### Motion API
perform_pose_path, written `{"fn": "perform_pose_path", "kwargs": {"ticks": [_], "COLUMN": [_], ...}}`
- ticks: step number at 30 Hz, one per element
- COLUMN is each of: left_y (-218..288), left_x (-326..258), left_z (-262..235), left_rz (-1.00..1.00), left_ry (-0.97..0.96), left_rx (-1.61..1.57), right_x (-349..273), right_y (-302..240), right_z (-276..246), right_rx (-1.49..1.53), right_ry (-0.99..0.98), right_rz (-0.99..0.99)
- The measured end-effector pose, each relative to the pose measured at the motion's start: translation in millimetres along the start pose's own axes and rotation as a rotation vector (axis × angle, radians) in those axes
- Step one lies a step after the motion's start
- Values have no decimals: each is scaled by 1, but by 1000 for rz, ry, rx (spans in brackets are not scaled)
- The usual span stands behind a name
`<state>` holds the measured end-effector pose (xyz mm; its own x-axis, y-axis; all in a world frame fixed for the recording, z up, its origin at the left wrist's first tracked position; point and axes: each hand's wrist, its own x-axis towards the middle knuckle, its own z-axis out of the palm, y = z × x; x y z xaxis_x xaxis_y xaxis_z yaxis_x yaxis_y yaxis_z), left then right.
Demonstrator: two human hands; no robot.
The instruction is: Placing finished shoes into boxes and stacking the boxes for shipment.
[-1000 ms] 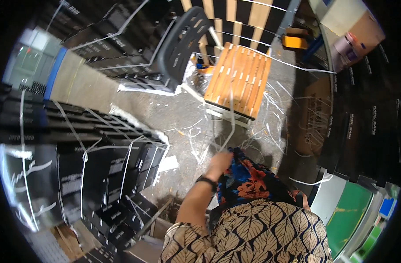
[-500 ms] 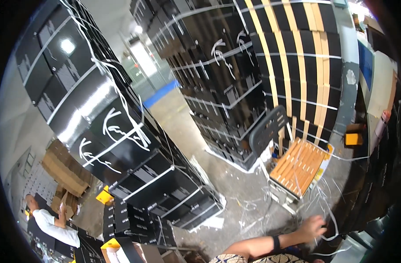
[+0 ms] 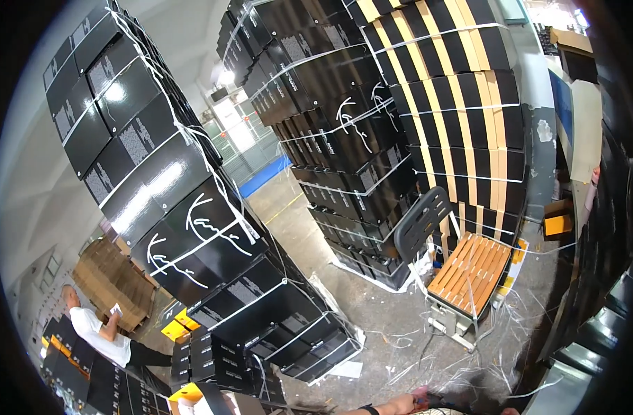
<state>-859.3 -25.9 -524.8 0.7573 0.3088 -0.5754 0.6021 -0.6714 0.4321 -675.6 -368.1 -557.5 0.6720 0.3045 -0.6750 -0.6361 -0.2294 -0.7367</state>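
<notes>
Low at the bottom edge, my left hand (image 3: 401, 404), with a black band on its wrist, is closed against a small dark and reddish thing (image 3: 421, 398). What that thing is, I cannot make out. Only a sliver of what seems to be my right hand (image 3: 510, 411) shows at the lower rim, its fingers hidden. Beyond them stands a chair with a wooden slatted seat (image 3: 470, 271) and a black backrest (image 3: 423, 223). Loose white straps (image 3: 479, 346) lie tangled on the floor around it.
Tall strapped stacks of black boxes rise at the left (image 3: 212, 228), the centre (image 3: 337, 138) and the back right (image 3: 462, 104). A co-worker in a white shirt (image 3: 95, 328) stands at the far left beside stacked brown cardboard (image 3: 115, 280). Dark boxes (image 3: 212, 363) stand low in front.
My left hand has drawn back from the straps at the right, toward the bottom edge and leftward. The whole view has shifted, so the stacks and chair sit lower.
</notes>
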Motion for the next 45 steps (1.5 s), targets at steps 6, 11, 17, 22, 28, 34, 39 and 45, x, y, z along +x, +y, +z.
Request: {"fn": "perform_pose_path", "kwargs": {"ticks": [6,11,17,22,28,34,39,45], "left_y": [28,-71,-140,-168,-177,-190,-217,-253], "left_x": [-24,-13,-18,-48,-64,-83,-91,-80], "left_z": [-31,-43,-34,18,6,-26,-38,-33], "left_rz": [51,33,25,-58,-171,-308,-388,-434], "left_ry": [2,78,117,44,85,71,119,127], "left_rx": [-23,113,183,75,-159,-370,-431,-475], "right_x": [143,115,47,-25,-77,-36,-4,15], "right_y": [167,128,51,-9,-22,20,2,-37], "right_z": [-133,-90,-59,-7,80,127,168,188], "right_rx": [-8,-206,-469,-566,-603,-547,-420,-442], "right_ry": [-93,-164,-172,-171,-85,-1,-6,-26], "right_rz": [-56,-340,-480,-226,93,207,208,236]}}
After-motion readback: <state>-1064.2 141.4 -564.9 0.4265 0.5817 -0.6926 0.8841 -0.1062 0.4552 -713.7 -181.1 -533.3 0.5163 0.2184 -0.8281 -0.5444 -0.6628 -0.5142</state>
